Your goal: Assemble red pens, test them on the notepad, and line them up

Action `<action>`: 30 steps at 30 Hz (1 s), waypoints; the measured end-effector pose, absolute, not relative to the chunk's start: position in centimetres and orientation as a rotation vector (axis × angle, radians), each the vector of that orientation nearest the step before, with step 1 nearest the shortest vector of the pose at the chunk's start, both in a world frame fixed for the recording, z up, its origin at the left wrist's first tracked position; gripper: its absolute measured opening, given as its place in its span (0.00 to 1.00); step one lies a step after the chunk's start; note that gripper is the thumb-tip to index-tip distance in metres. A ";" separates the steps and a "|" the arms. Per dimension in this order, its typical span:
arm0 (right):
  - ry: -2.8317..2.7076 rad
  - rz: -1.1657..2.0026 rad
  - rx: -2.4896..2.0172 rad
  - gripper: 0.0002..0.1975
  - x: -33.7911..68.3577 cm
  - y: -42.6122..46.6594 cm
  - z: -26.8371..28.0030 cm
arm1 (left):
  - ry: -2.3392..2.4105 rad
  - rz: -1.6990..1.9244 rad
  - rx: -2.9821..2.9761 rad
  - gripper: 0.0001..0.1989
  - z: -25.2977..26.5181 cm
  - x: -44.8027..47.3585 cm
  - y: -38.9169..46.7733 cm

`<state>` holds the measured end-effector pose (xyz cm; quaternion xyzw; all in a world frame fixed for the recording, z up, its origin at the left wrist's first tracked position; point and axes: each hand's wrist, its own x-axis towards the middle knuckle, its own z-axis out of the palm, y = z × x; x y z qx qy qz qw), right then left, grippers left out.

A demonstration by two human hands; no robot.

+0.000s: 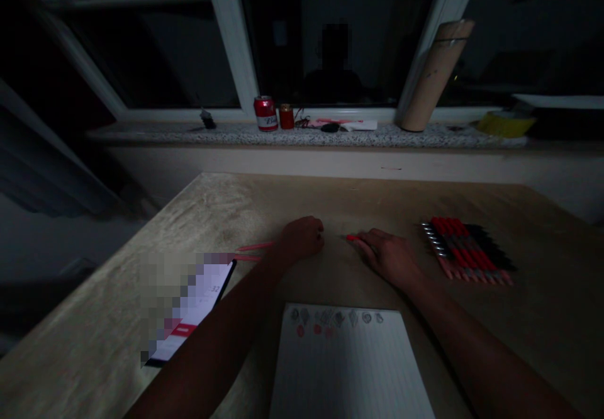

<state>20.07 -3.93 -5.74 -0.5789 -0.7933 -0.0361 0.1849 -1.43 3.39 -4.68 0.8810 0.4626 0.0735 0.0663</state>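
Pinching a slim, bright-red object, mostly hidden, just right of centre, the right hand has its fingers nearly closed; the left hand's curl, any hold unclear. Bare tan tabletop spreads to its back edge, mid-frame. A red-and-silver metal can stands upper centre, contents hidden.

"32" can be read on the lit, black-edged rectangular phone near the left edge of the beige table.
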 end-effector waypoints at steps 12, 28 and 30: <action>-2.266 -0.090 -1.598 0.20 19.8 -4.1 -5.6 | 1.067 0.471 2.722 0.10 -4.4 0.3 2.3; -2.192 -0.137 -1.625 0.21 20.1 -3.9 -5.9 | 1.227 0.419 2.679 0.10 -3.3 -2.0 3.9; -2.195 -0.127 -1.622 0.20 20.1 -3.9 -6.0 | 1.283 0.376 2.680 0.11 -3.3 -2.3 4.1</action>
